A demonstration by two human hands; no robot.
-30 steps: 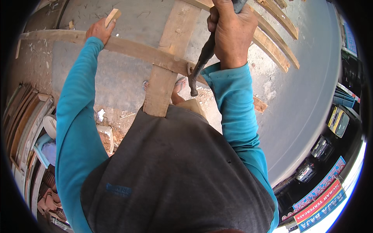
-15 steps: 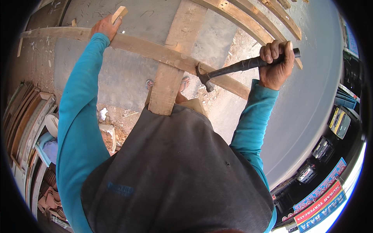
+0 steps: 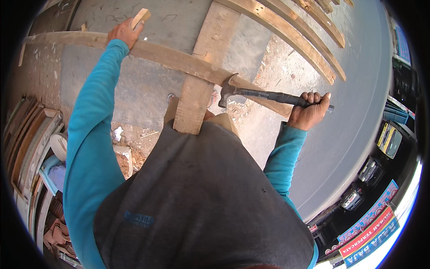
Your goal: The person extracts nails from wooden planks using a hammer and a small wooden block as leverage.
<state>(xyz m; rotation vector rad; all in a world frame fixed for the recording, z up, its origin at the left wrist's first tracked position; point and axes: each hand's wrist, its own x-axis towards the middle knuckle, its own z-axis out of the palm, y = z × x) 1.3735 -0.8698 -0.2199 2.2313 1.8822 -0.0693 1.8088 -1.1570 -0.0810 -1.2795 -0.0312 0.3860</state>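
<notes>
My right hand [image 3: 310,110] is closed round the black-wrapped handle of a claw hammer [image 3: 272,96]. The hammer's dark head lies over or just above a long wooden batten [image 3: 172,61], its claw pointing away from me; contact is hard to judge. Off to the far left, my left hand [image 3: 122,34] is closed on a short wooden piece [image 3: 140,17] that sticks up past the thumb. That hand rests at the long batten, and whether it also grips the batten is hidden. Beneath the batten, a wider board [image 3: 193,105] runs from my waist straight away from me.
Several curved-looking wooden strips [image 3: 286,31] lie at the far right. Bent nails [image 3: 168,17] are scattered on a grey sheet [image 3: 107,85]. Stacked frames [image 3: 33,143] and a light blue container [image 3: 50,172] stand at the left. My feet are under the board; a road with vehicles [image 3: 389,139] runs at right.
My right hand has come down toward me, bringing the hammer handle nearly level. The hammer head has shifted slightly left. My left hand stays at about the same place.
</notes>
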